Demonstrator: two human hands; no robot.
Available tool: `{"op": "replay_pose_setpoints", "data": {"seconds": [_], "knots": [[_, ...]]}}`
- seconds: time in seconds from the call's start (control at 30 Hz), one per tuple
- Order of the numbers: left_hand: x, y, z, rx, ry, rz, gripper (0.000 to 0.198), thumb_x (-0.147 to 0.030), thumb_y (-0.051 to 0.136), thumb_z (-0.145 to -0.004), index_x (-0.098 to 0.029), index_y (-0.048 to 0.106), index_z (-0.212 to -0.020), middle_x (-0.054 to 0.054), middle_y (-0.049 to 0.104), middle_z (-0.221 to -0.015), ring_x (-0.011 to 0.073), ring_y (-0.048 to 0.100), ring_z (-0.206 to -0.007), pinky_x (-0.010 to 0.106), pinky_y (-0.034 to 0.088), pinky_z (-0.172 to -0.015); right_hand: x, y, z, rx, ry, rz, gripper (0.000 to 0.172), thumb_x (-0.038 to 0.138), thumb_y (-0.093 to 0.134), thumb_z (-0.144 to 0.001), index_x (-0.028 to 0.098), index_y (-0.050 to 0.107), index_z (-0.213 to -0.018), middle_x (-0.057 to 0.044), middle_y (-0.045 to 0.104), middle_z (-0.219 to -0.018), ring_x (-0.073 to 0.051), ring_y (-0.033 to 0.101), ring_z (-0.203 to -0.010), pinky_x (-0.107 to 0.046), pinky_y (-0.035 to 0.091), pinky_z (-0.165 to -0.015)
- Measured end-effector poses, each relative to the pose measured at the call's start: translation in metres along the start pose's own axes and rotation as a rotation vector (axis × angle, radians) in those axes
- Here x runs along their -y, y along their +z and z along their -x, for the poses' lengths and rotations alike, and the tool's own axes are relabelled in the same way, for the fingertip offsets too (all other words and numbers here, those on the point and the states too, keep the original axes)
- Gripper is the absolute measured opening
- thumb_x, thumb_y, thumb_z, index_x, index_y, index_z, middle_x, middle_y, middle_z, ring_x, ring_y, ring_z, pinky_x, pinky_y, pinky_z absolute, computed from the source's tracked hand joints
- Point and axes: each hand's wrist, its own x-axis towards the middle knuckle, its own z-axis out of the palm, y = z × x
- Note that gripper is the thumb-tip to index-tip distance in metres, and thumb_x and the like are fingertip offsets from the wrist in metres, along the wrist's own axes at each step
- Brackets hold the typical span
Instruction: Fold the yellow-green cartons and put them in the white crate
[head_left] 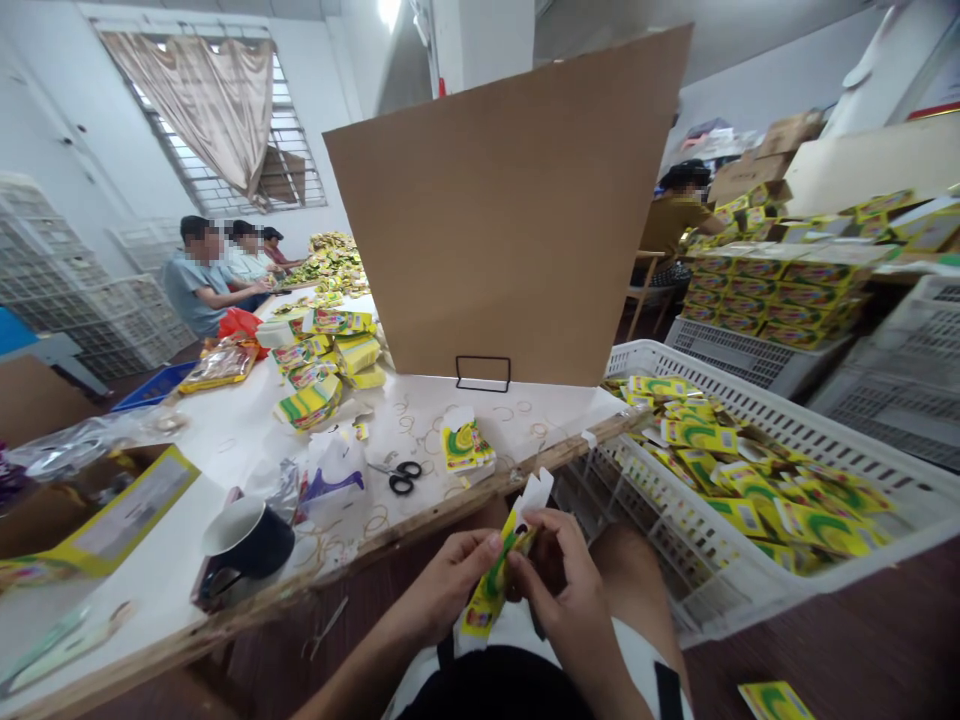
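Above my lap I hold a small yellow and green printed carton [489,592], its white end flaps [535,494] standing up at the top. My left hand [461,570] pinches its left side with thumb and fingers. From the right, my right hand [561,570] grips the upper part near the flaps; some of its fingertips are hidden behind the carton. Just beyond my hands, a small stack of flat yellow cartons [465,446] lies at the table's edge. A white crate [757,430] to my right holds many similar cartons [742,480].
On the table [300,460] are black-handled scissors [403,478], a dark mug [251,540], scattered rubber bands, and bundled cartons [311,370]. A big cardboard panel [510,220] stands upright ahead. Several people sit farther off. One carton [776,700] lies on the floor.
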Motion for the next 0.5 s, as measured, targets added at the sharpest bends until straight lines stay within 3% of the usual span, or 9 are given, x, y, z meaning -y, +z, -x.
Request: {"op": "replay_pose_setpoints", "data": {"seconds": [0.1, 0.2, 0.4, 0.5], "knots": [[-0.003, 0.004, -0.001, -0.066, 0.005, 0.025, 0.044, -0.054, 0.066, -0.070, -0.012, 0.071, -0.083, 0.001, 0.065, -0.061, 0.0104, 0.055, -0.055, 0.020, 0.042, -0.056, -0.004, -0.001, 0.000, -0.033, -0.004, 0.023, 0.032, 0.023, 0.057, -0.083, 0.023, 0.049, -0.114, -0.007, 0.052, -0.109, -0.020, 0.054, -0.091, -0.030, 0.047, -0.076], [-0.005, 0.005, -0.001, -0.095, 0.003, 0.077, 0.044, -0.055, 0.065, -0.071, -0.012, 0.072, -0.080, 0.001, 0.064, -0.057, 0.0101, 0.053, -0.050, 0.022, 0.042, -0.053, -0.004, -0.003, -0.002, -0.009, -0.048, 0.040, 0.032, 0.022, 0.058, -0.083, 0.024, 0.051, -0.115, -0.007, 0.053, -0.115, -0.022, 0.052, -0.103, -0.033, 0.044, -0.086], [-0.005, 0.004, -0.002, -0.031, -0.012, 0.051, 0.042, -0.048, 0.068, -0.070, -0.008, 0.072, -0.080, 0.003, 0.064, -0.057, 0.0118, 0.055, -0.050, 0.022, 0.041, -0.053, 0.004, -0.007, -0.006, 0.066, -0.060, 0.007, 0.005, 0.020, 0.057, -0.084, 0.022, 0.055, -0.088, -0.003, 0.054, -0.089, -0.018, 0.056, -0.083, -0.028, 0.047, -0.073], [-0.007, 0.003, -0.002, -0.003, -0.004, 0.025, 0.040, -0.045, 0.068, -0.071, -0.006, 0.072, -0.082, 0.005, 0.065, -0.060, 0.0113, 0.056, -0.052, 0.021, 0.039, -0.053, 0.006, -0.008, -0.005, 0.142, -0.083, 0.028, 0.008, 0.020, 0.056, -0.084, 0.022, 0.061, -0.090, -0.004, 0.053, -0.091, -0.019, 0.055, -0.088, -0.029, 0.046, -0.079]]}}
